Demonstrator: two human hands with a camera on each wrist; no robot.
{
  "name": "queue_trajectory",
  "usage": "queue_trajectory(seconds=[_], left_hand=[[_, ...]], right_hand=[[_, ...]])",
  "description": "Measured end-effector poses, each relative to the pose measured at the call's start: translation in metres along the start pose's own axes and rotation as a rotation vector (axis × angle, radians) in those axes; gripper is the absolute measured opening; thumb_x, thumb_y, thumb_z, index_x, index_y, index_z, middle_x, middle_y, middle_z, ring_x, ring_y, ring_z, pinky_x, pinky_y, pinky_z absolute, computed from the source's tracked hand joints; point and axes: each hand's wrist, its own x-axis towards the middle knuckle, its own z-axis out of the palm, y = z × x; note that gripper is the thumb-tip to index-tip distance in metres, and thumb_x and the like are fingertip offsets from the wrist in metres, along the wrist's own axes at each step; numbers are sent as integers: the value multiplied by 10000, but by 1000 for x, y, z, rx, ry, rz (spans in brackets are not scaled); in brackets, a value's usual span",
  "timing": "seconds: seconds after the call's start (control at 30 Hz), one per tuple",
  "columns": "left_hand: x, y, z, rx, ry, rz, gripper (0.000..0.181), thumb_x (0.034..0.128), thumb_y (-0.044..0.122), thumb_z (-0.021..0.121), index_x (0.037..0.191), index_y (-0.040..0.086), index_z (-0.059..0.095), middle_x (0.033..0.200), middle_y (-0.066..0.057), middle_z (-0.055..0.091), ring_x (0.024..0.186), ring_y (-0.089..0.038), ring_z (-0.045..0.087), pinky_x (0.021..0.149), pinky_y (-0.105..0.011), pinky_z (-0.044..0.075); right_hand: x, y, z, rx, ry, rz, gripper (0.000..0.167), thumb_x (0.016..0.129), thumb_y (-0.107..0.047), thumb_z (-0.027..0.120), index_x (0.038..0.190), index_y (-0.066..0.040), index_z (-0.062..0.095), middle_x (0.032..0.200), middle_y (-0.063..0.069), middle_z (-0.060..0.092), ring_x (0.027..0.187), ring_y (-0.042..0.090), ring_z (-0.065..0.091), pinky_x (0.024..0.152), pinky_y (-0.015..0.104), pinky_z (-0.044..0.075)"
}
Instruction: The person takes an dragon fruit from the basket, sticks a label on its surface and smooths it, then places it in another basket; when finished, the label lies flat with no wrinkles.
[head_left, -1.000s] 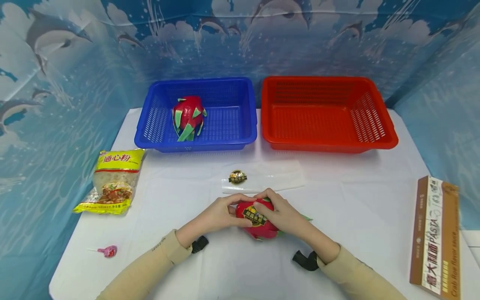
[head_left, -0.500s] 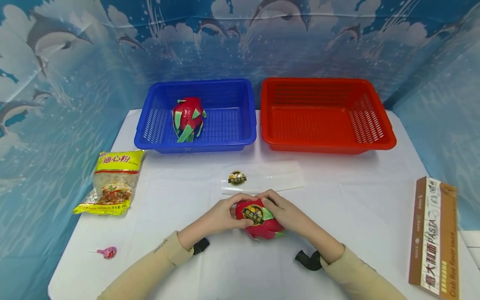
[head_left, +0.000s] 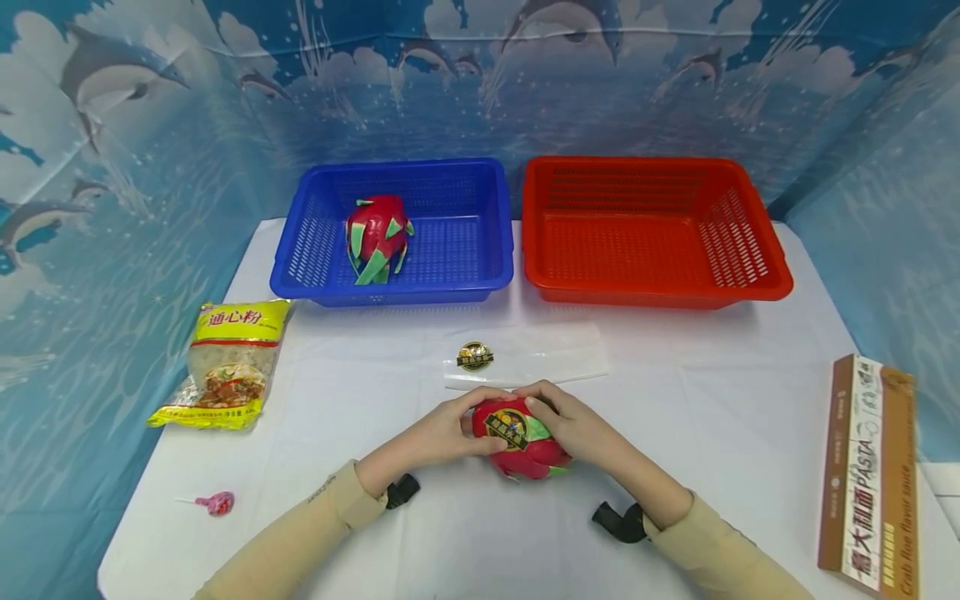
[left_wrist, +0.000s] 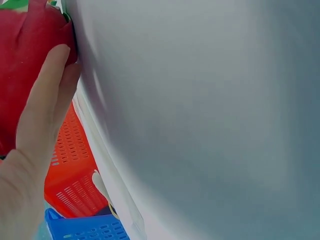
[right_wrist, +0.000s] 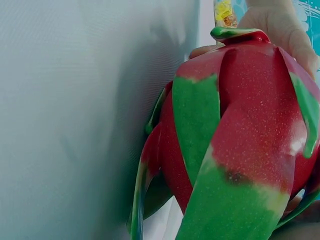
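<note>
A red dragon fruit with green leaf tips (head_left: 534,460) lies on the white cloth near the front middle, a round black-and-gold sticker (head_left: 507,428) on its upper left. The left hand (head_left: 442,429) grips its left side, thumb in front and fingers behind. From the right, the right hand (head_left: 576,427) holds it, thumb on top by a green leaf. In the left wrist view, fingers (left_wrist: 47,95) lie along the red skin (left_wrist: 30,60). The right wrist view shows the fruit (right_wrist: 250,110) close up, with the left hand (right_wrist: 280,30) beyond it.
A blue basket (head_left: 412,296) holds another dragon fruit (head_left: 378,229); a red basket (head_left: 660,296) stands beside it. A clear strip with a sticker (head_left: 540,354) lies behind the hands. A yellow pasta bag (head_left: 232,362) and lollipop (head_left: 220,503) are left, a pasta box (head_left: 866,475) right.
The right hand has shifted slightly right, and its thumb has moved off the sticker's edge. A green leaf now shows beside the sticker. The left hand keeps its grip.
</note>
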Motion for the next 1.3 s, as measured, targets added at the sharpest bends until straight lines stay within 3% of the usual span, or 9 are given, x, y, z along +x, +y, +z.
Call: queue_trajectory(seconds=[0.2,0.4,0.57,0.73,0.9,0.97,1.1,1.17,1.3], left_hand=[[1,0,0,-5,1,1,598,858,294,769,1384,322,486,1433,54,516,1194,-156,564,1018,-405,465],[0,1,1,-61,-14,-9,588,868,270,764,1383,337,488,1436,38,507,1125,-143,601,931,-298,526],[1,2,0,-93,-32,4,602,869,240,767,1394,338,487,1415,21,524,1105,-148,620,879,-242,554],[2,2,0,-106,-34,-8,606,860,235,777,1386,346,496,1365,11,561,1083,-147,637,874,-246,558],[2,1,0,-138,-34,-31,618,851,224,786,1383,350,500,1377,-8,548,1060,-158,650,873,-267,566],[2,1,0,-149,-33,-33,623,848,214,789,1384,345,501,1388,-11,539,1054,-163,654,874,-270,567],[1,-1,1,-150,-34,-30,640,846,201,790,1401,310,490,1392,-26,537,1045,-163,658,860,-266,572],[0,-1,1,-149,-34,-29,648,844,198,792,1405,303,486,1396,-28,533,1043,-164,658,853,-265,574],[0,-2,1,-162,-39,-35,644,842,196,794,1397,316,490,1406,-26,525,1058,-169,649,857,-273,575]], right_hand=[[2,1,-1,-32,3,-5,312,1042,-276,468,1306,-145,571,1297,123,594,1110,255,549,868,423,533],[4,5,-7,-19,-13,13,341,1047,-303,445,1319,-144,574,1274,101,600,1090,238,546,839,372,519],[5,5,-13,-18,-16,20,407,1029,-378,470,1327,-117,567,1247,99,612,1085,228,559,895,441,525],[4,5,-27,-53,17,-32,451,1021,-400,488,1331,-81,565,1316,132,608,1196,311,565,1002,533,486],[2,9,-72,-54,196,-84,483,1039,-385,463,1346,-20,543,1381,200,560,1306,395,487,1095,609,362],[0,10,-96,-44,269,-77,513,1043,-412,440,1366,-21,518,1393,205,540,1301,380,477,1087,587,375],[-7,18,-145,-7,413,-10,575,1020,-500,425,1410,-79,473,1392,108,528,1243,217,489,1070,432,429],[-10,24,-167,18,482,38,585,995,-545,439,1421,-145,468,1331,-17,553,1182,103,501,1026,282,455],[-14,38,-206,142,615,84,459,961,-536,511,1328,-260,527,1149,-186,565,1059,-12,518,865,83,482]])
